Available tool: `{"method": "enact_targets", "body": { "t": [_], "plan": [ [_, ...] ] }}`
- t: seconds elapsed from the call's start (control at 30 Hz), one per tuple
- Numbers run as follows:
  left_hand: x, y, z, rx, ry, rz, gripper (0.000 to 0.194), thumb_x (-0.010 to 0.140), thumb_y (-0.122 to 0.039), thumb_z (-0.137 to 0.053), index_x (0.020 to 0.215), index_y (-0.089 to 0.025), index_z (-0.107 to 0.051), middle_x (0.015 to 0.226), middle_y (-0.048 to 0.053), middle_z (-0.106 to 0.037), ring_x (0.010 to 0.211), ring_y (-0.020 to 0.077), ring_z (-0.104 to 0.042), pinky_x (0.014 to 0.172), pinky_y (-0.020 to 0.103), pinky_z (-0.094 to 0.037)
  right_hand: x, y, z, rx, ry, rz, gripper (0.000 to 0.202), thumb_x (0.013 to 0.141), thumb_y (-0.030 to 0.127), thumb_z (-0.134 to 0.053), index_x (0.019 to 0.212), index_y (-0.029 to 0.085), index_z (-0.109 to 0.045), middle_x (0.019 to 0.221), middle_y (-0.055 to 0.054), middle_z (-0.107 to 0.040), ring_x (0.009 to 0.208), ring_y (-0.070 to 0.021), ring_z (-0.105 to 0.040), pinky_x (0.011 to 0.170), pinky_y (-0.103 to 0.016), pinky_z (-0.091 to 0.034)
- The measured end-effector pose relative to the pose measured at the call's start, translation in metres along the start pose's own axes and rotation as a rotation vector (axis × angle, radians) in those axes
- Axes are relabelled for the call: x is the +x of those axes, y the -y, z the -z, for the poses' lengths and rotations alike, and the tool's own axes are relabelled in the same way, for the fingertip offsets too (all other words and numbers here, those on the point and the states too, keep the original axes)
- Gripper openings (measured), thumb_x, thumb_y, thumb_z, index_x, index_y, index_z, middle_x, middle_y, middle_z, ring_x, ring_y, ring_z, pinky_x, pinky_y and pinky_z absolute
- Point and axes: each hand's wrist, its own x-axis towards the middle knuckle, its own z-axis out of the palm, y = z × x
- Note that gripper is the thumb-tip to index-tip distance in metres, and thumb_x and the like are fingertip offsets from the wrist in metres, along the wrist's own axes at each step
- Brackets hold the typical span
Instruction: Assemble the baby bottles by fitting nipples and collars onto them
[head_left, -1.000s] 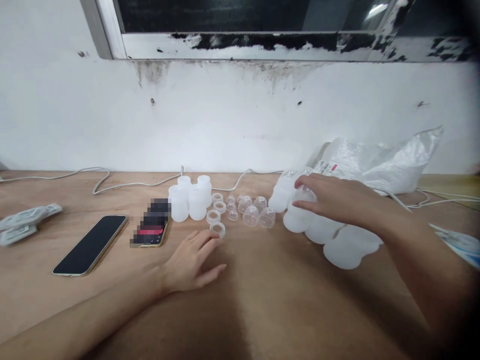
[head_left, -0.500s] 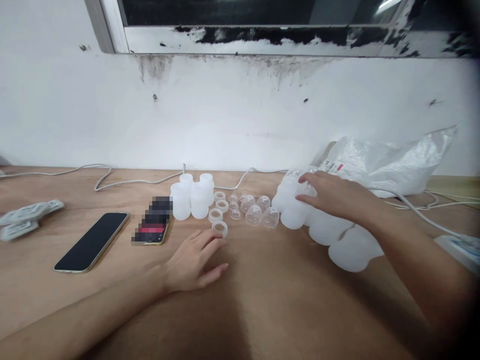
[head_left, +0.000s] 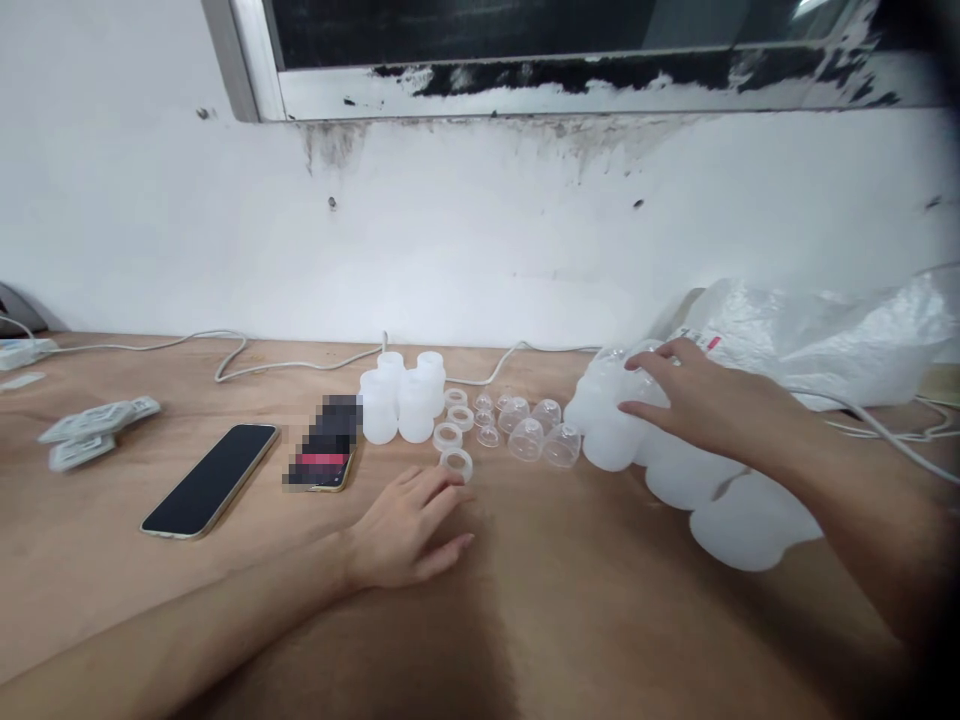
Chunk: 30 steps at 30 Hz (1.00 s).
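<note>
Bottles (head_left: 679, 465) of translucent white plastic are lying in a cluster on their sides under your right hand (head_left: 701, 405), whose fingers are resting spread over the far ones without closing round any. Whether anything is inside them, you cannot tell. Your left hand (head_left: 409, 525) is lying flat and relaxed on the wooden table (head_left: 585, 620), gripping nothing, fingertips just short of a small white ring (head_left: 456, 463). Beyond it, four upright white jars (head_left: 401, 400) are standing together, with more rings (head_left: 455, 415) and clear domed caps (head_left: 536, 438) between them and the bottles. A dark phone (head_left: 210, 480) is lying well to the left. A crumpled plastic bag (head_left: 817, 335) is sitting against the stained white wall (head_left: 480, 230).
</note>
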Motion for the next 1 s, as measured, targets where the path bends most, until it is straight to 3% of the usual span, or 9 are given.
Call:
{"method": "enact_targets", "body": {
  "t": [0.1, 0.2, 0.23, 0.3, 0.37, 0.43, 0.53, 0.83, 1.0],
  "plan": [
    [0.0, 0.001, -0.001, 0.006, 0.012, 0.012, 0.028, 0.083, -0.03, -0.044, 0.105, -0.013, -0.045, 0.108, 0.011, -0.051, 0.095, 0.0203, -0.05, 0.082, 0.033, -0.042, -0.006, 0.007, 0.004, -0.065, -0.142, -0.005, 0.041, 0.084, 0.04, -0.04, 0.117, 0.016, -0.044, 0.12, -0.014, -0.039, 0.077, -0.0252, -0.057, 0.052, -0.034, -0.045],
    [0.0, 0.002, -0.001, -0.004, 0.049, 0.023, 0.028, 0.084, -0.03, -0.042, 0.105, -0.014, -0.047, 0.109, 0.01, -0.052, 0.093, 0.0196, -0.051, 0.08, 0.032, -0.042, -0.018, 0.03, 0.003, -0.06, -0.337, 0.054, 0.037, 0.085, 0.035, -0.04, 0.114, 0.013, -0.046, 0.119, -0.017, -0.041, 0.087, -0.0285, -0.056, 0.05, -0.034, -0.047],
    [0.0, 0.002, -0.001, -0.009, 0.07, 0.026, 0.028, 0.084, -0.031, -0.042, 0.106, -0.014, -0.047, 0.109, 0.009, -0.052, 0.093, 0.0194, -0.051, 0.08, 0.032, -0.042, -0.023, 0.041, -0.001, 0.0, -0.38, 0.137, 0.038, 0.086, 0.035, -0.038, 0.115, 0.012, -0.045, 0.12, -0.018, -0.041, 0.092, -0.0287, -0.055, 0.053, -0.034, -0.048],
    [0.0, 0.003, 0.001, -0.018, 0.132, 0.027, 0.029, 0.084, -0.031, -0.042, 0.107, -0.015, -0.049, 0.109, 0.008, -0.053, 0.094, 0.0195, -0.051, 0.082, 0.033, -0.042, -0.035, 0.066, -0.017, 0.194, -0.41, 0.407, 0.043, 0.087, 0.038, -0.034, 0.12, 0.01, -0.042, 0.124, -0.017, -0.041, 0.102, -0.0266, -0.051, 0.073, -0.037, -0.05],
    [-0.001, 0.004, 0.003, -0.029, 0.208, 0.015, 0.03, 0.085, -0.034, -0.042, 0.108, -0.016, -0.05, 0.108, 0.007, -0.054, 0.097, 0.0203, -0.05, 0.085, 0.034, -0.04, -0.049, 0.087, -0.04, 0.321, -0.342, 0.592, 0.053, 0.087, 0.042, -0.034, 0.128, 0.008, -0.035, 0.133, -0.017, -0.034, 0.12, -0.0272, -0.036, 0.095, -0.042, -0.038],
    [-0.002, 0.005, 0.007, -0.048, 0.261, -0.011, 0.034, 0.084, -0.037, -0.044, 0.11, -0.016, -0.051, 0.111, 0.007, -0.054, 0.102, 0.0211, -0.048, 0.09, 0.034, -0.038, -0.06, 0.102, -0.063, 0.406, -0.234, 0.682, 0.061, 0.087, 0.045, -0.032, 0.133, 0.005, -0.027, 0.139, -0.016, -0.026, 0.127, -0.0264, -0.025, 0.1, -0.042, -0.034],
    [-0.003, 0.007, 0.014, -0.092, 0.304, -0.05, 0.045, 0.08, -0.04, -0.049, 0.117, -0.015, -0.048, 0.119, 0.009, -0.05, 0.108, 0.0222, -0.045, 0.095, 0.035, -0.034, -0.071, 0.109, -0.084, 0.473, -0.055, 0.715, 0.055, 0.088, 0.044, -0.03, 0.132, 0.01, -0.034, 0.139, -0.013, -0.028, 0.128, -0.0245, -0.024, 0.101, -0.044, -0.032],
    [-0.006, 0.013, 0.023, -0.165, 0.379, -0.081, 0.061, 0.079, -0.042, -0.051, 0.131, -0.017, -0.033, 0.132, 0.013, -0.039, 0.121, 0.0268, -0.036, 0.101, 0.044, -0.028, -0.068, 0.107, -0.084, 0.551, -0.012, 0.699, 0.05, 0.087, 0.039, -0.034, 0.128, 0.011, -0.041, 0.138, -0.013, -0.03, 0.128, -0.0252, -0.026, 0.101, -0.046, -0.032],
    [-0.007, 0.012, 0.023, -0.147, 0.424, -0.103, 0.063, 0.083, -0.043, -0.046, 0.136, -0.017, -0.024, 0.14, 0.013, -0.024, 0.13, 0.0282, -0.02, 0.104, 0.049, -0.02, -0.069, 0.104, -0.083, 0.499, 0.067, 0.753, 0.061, 0.087, 0.046, -0.03, 0.134, 0.007, -0.03, 0.142, -0.015, -0.018, 0.131, -0.0277, -0.013, 0.103, -0.049, -0.024]
  ]
}}
